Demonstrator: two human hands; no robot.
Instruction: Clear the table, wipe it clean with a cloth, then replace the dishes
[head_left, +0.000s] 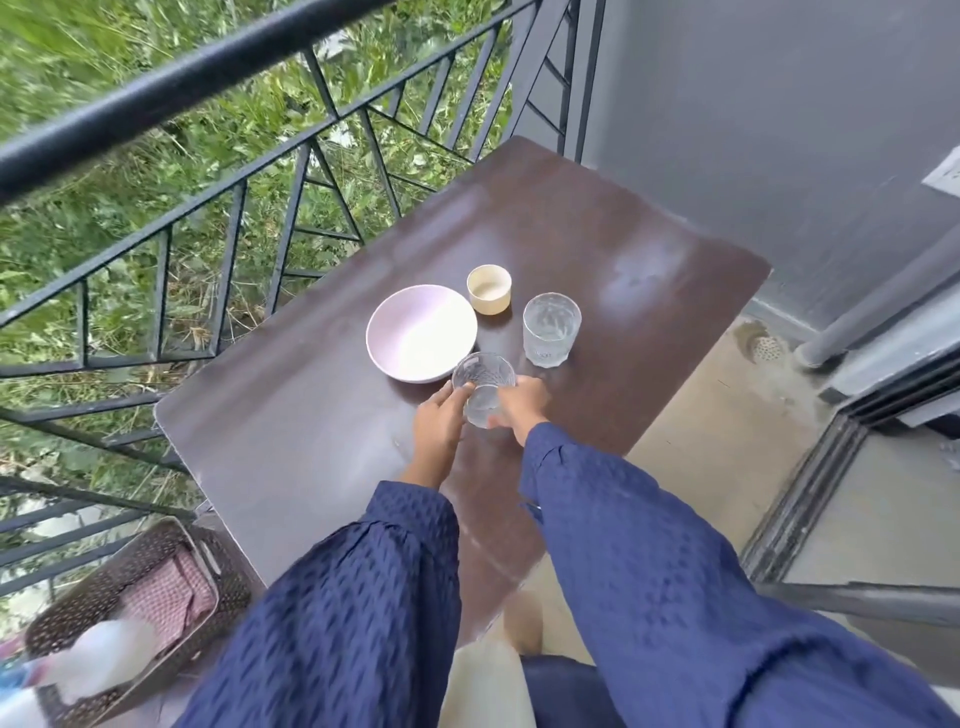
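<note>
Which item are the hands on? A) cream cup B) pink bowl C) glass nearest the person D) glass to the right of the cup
C: the left hand and right hand hold the near glass from either side, while the pink bowl, cream cup and far glass stand untouched on the table.

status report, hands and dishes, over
Both grips on near glass: left hand, right hand. Also on table: bowl, cup, far glass. Nothing blocks the lift.
</note>
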